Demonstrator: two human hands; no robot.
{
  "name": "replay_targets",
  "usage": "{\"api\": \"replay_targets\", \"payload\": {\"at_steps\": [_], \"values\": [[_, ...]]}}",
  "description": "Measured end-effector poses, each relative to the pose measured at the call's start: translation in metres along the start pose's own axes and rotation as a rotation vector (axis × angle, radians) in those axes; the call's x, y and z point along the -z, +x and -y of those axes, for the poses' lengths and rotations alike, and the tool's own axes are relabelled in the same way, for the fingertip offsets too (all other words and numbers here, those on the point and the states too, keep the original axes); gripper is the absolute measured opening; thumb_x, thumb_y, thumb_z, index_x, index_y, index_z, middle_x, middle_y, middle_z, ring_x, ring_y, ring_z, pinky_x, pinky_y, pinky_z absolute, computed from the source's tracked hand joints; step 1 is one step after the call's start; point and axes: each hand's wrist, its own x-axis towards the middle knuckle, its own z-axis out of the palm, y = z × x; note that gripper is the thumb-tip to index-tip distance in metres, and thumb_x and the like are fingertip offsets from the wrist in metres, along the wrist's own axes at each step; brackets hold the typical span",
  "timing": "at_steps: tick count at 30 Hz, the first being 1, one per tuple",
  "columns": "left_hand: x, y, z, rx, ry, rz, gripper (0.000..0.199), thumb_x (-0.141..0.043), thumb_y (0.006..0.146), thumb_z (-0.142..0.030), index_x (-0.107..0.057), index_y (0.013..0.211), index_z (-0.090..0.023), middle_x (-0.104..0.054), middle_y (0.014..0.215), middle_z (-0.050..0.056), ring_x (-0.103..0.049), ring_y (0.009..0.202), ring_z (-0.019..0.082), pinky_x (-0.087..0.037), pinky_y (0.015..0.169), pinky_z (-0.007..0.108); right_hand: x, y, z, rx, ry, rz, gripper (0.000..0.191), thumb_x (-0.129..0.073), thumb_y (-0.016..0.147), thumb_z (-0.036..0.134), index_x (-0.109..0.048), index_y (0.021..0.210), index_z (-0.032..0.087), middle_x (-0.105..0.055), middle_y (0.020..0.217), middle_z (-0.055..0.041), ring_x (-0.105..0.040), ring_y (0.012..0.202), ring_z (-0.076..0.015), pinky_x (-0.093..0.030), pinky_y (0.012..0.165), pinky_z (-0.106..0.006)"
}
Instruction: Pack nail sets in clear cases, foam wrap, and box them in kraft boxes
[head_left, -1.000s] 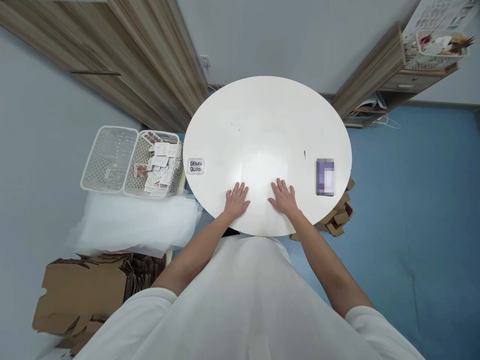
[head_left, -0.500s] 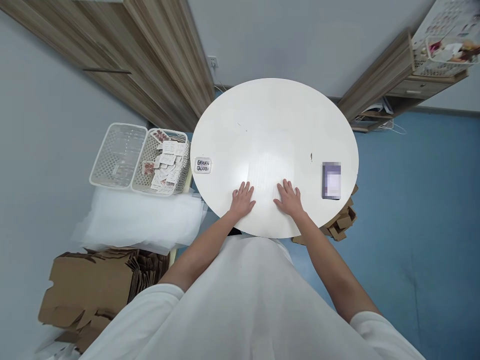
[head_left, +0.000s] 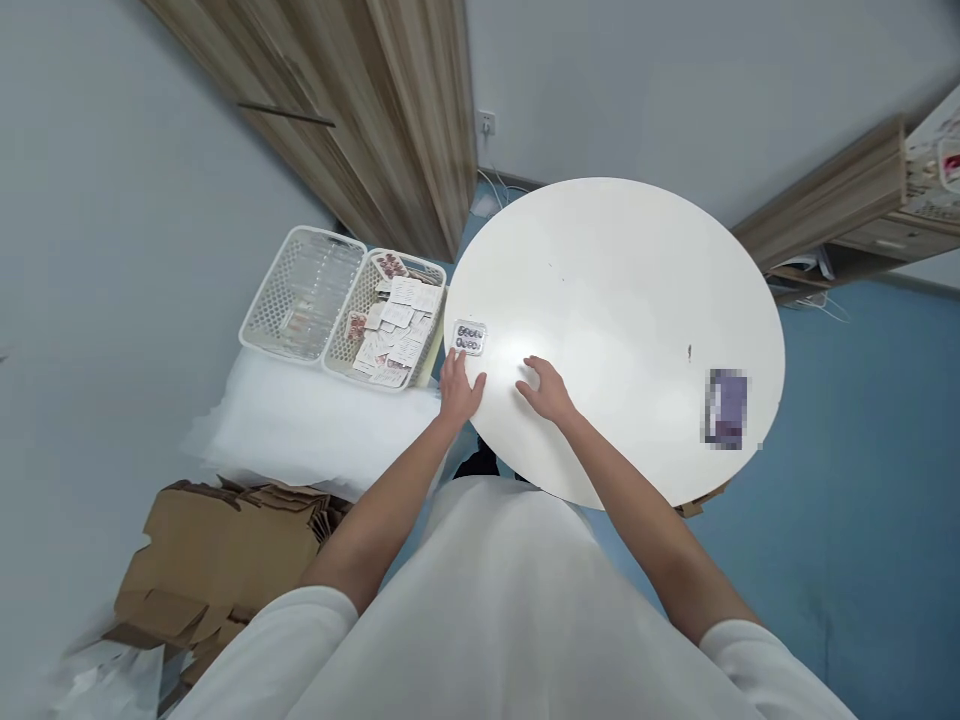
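My left hand [head_left: 460, 389] is at the left edge of the round white table [head_left: 622, 270], fingers apart, its fingertips at the near edge of a small clear plastic case [head_left: 469, 337]. Two rows of small dark round items show inside the case; I cannot tell what they are. Whether the fingertips touch the case or only hover by it is unclear. My right hand [head_left: 546, 390] is over the table to the right of the case, empty, with thumb and fingers parted and slightly curled.
A blurred purple item [head_left: 727, 408] lies at the table's right. Left of the table stand a basket of printed cards [head_left: 397, 325] and a basket of clear plastic pieces [head_left: 304, 290]. White sheets [head_left: 315, 420] and flattened cardboard boxes [head_left: 225, 550] lie nearer. A wooden cabinet [head_left: 375, 120] stands behind.
My left hand has moved left from the table's front to the plastic case. My right hand has lifted off its flat rest and shifted left. The view has turned left.
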Motion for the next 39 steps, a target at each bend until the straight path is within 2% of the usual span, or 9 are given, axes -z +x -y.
{"api": "replay_targets", "payload": {"at_steps": [3, 6, 9, 14, 18, 21, 28, 31, 39], "values": [[0.014, 0.024, 0.018, 0.075, -0.160, -0.008, 0.060, -0.047, 0.082, -0.036, -0.026, 0.134, -0.016, -0.025, 0.142, 0.015, -0.023, 0.131, 0.026, -0.023, 0.107, 0.043, -0.028, 0.031, 0.029, -0.108, 0.202, 0.057, 0.053, -0.055, 0.074, 0.039, -0.044, 0.124, 0.022, -0.042, 0.132, -0.0077, -0.041, 0.120, -0.0224, -0.038, 0.098, -0.039], [0.020, 0.040, 0.023, 0.186, -0.311, 0.042, 0.058, -0.047, 0.082, -0.032, -0.027, 0.134, -0.015, -0.032, 0.138, 0.015, -0.037, 0.124, 0.025, -0.035, 0.100, 0.039, -0.049, 0.051, 0.045, -0.181, 0.372, 0.071, 0.060, -0.058, 0.071, 0.039, -0.041, 0.127, 0.022, -0.035, 0.137, -0.0072, -0.039, 0.122, -0.0223, -0.041, 0.094, -0.037], [0.021, 0.047, 0.023, 0.261, -0.378, 0.093, 0.053, -0.046, 0.082, -0.026, -0.032, 0.132, -0.014, -0.042, 0.132, 0.014, -0.045, 0.117, 0.024, -0.044, 0.091, 0.035, -0.062, 0.059, 0.050, -0.206, 0.473, 0.074, 0.064, -0.059, 0.071, 0.038, -0.037, 0.129, 0.022, -0.028, 0.141, -0.0067, -0.033, 0.126, -0.0226, -0.040, 0.096, -0.037], [0.016, 0.041, 0.020, 0.211, -0.346, 0.066, 0.040, -0.045, 0.080, -0.021, -0.049, 0.120, -0.016, -0.050, 0.123, 0.010, -0.049, 0.111, 0.021, -0.045, 0.091, 0.033, -0.066, 0.055, 0.045, -0.219, 0.526, 0.043, 0.064, -0.059, 0.071, 0.035, -0.038, 0.130, 0.020, -0.028, 0.142, -0.0071, -0.034, 0.126, -0.0229, -0.036, 0.100, -0.039], [0.005, 0.025, 0.005, 0.151, -0.396, 0.065, 0.038, -0.045, 0.080, -0.022, -0.052, 0.117, -0.017, -0.051, 0.121, 0.009, -0.053, 0.107, 0.019, -0.047, 0.088, 0.031, -0.049, 0.033, 0.030, -0.183, 0.504, -0.023, 0.062, -0.059, 0.071, 0.033, -0.039, 0.129, 0.022, -0.029, 0.141, -0.0058, -0.036, 0.125, -0.0210, -0.037, 0.100, -0.037], [-0.008, 0.007, -0.016, 0.074, -0.444, 0.114, 0.037, -0.046, 0.080, -0.024, -0.053, 0.116, -0.017, -0.053, 0.119, 0.009, -0.053, 0.105, 0.019, -0.047, 0.089, 0.031, -0.026, 0.002, 0.010, -0.169, 0.478, -0.082, 0.057, -0.057, 0.073, 0.031, -0.042, 0.127, 0.023, -0.033, 0.139, -0.0055, -0.037, 0.125, -0.0193, -0.037, 0.100, -0.036], [-0.048, -0.049, -0.081, -0.071, -0.466, 0.359, 0.030, -0.046, 0.081, -0.025, -0.060, 0.106, -0.017, -0.059, 0.110, 0.007, -0.056, 0.100, 0.017, -0.047, 0.088, 0.030, 0.037, -0.095, -0.066, -0.187, 0.378, -0.146, 0.042, -0.050, 0.075, 0.023, -0.052, 0.117, 0.023, -0.044, 0.131, -0.0051, -0.047, 0.116, -0.0172, -0.040, 0.098, -0.035], [-0.067, -0.070, -0.104, -0.095, -0.424, 0.429, 0.028, -0.045, 0.082, -0.025, -0.061, 0.104, -0.018, -0.060, 0.111, 0.005, -0.056, 0.101, 0.016, -0.047, 0.088, 0.030, 0.056, -0.125, -0.095, -0.189, 0.348, -0.138, 0.042, -0.048, 0.074, 0.019, -0.053, 0.116, 0.022, -0.047, 0.129, -0.0053, -0.048, 0.115, -0.0169, -0.041, 0.097, -0.035], [-0.096, -0.102, -0.131, -0.071, -0.279, 0.412, 0.029, -0.043, 0.082, -0.024, -0.062, 0.104, -0.020, -0.060, 0.111, 0.004, -0.056, 0.101, 0.017, -0.045, 0.088, 0.030, 0.063, -0.144, -0.136, -0.108, 0.200, -0.077, 0.044, -0.044, 0.074, 0.018, -0.051, 0.118, 0.022, -0.047, 0.129, -0.0057, -0.047, 0.116, -0.0180, -0.042, 0.096, -0.036]]}}
